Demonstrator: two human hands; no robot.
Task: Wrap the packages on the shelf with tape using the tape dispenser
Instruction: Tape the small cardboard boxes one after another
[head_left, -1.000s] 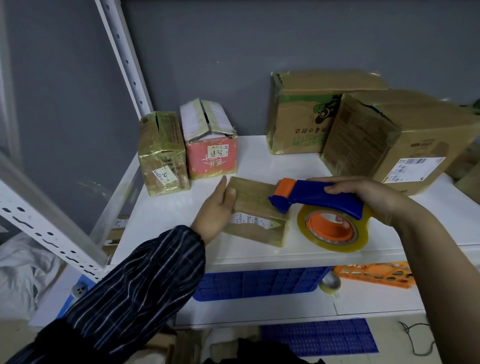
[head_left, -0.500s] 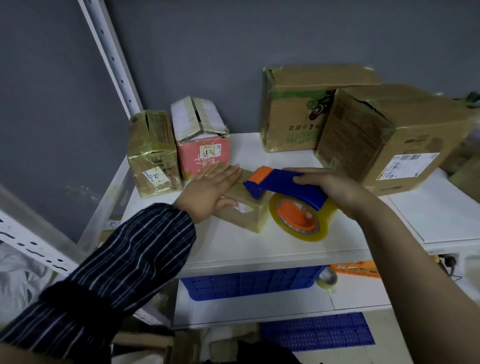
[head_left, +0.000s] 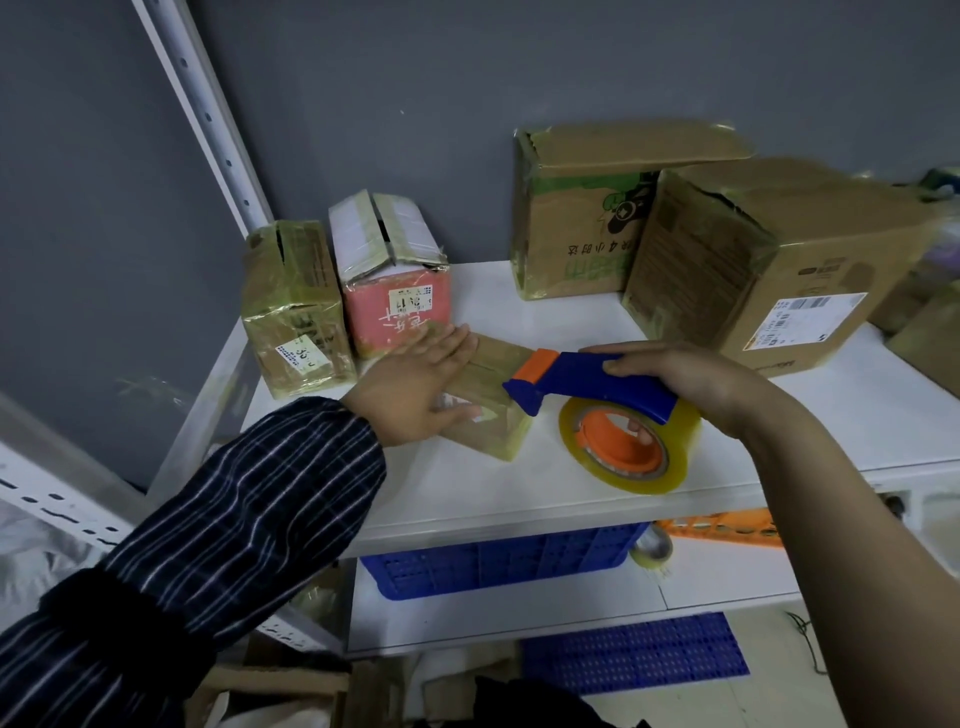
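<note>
While my right hand (head_left: 691, 379) curls round the tape dispenser (head_left: 587, 384) handle near the shelf (head_left: 467, 488) front, left hand (head_left: 415, 384) lies flat, fingers together, pinning the small package (head_left: 493, 421) at its 9 o'clock, likely light, stiff, tape-slick: hold the top.

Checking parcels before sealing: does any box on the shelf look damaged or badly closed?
Yes. The pink box has top flaps gaping apart along the middle seam, and the tape-wrapped box left of it shows a dark slit in its top.
</note>
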